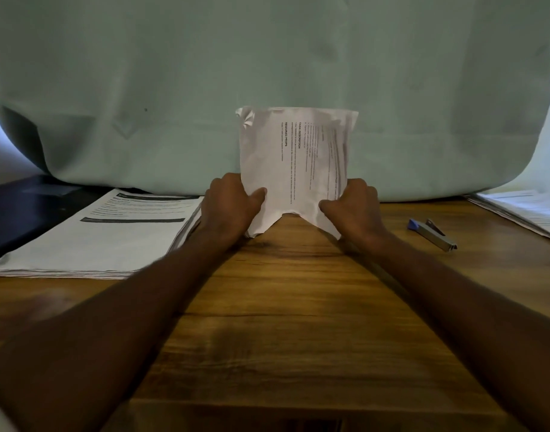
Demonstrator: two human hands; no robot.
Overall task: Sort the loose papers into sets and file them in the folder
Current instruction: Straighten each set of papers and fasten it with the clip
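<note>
I hold a small set of printed papers [294,163] upright on edge at the middle of the wooden table [298,307], its lower edge touching the wood and bowed upward in the centre. My left hand [230,204] grips the set's left side, thumb on the front sheet. My right hand [353,207] grips the right side the same way. A thick stack of printed papers [96,235] lies flat at the left. A dark folder [21,210] lies under and behind that stack at the far left.
A stapler [432,233] with a blue end lies on the table at the right. More papers [523,210] sit at the far right edge. A pale green cloth [267,73] hangs behind the table as a backdrop.
</note>
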